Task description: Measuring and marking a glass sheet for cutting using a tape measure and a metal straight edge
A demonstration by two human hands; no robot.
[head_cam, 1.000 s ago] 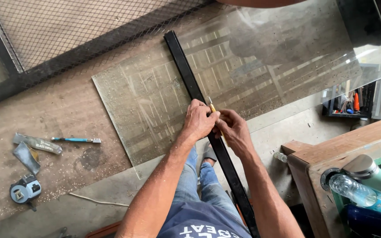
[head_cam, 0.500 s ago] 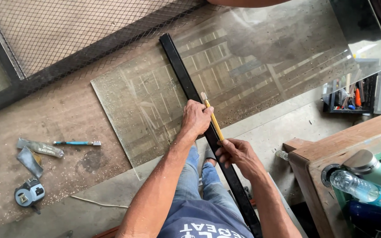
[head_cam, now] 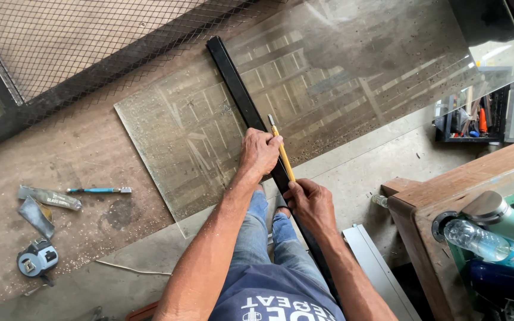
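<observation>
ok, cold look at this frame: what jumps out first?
The big glass sheet lying across the middle, with a long black bar laid diagonally over it. At the near edge the left hand presses on the bar while the right hand holds a slim yellow-handled tool along it. A tape measure and a blue-handled tool lie far left.

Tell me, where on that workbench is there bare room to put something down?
Bare wood lies between the glass sheet and the blue-handled tool, and between that sheet and the wire mesh. It is crowded around the tape measure, and where both hands work the black bar.
</observation>
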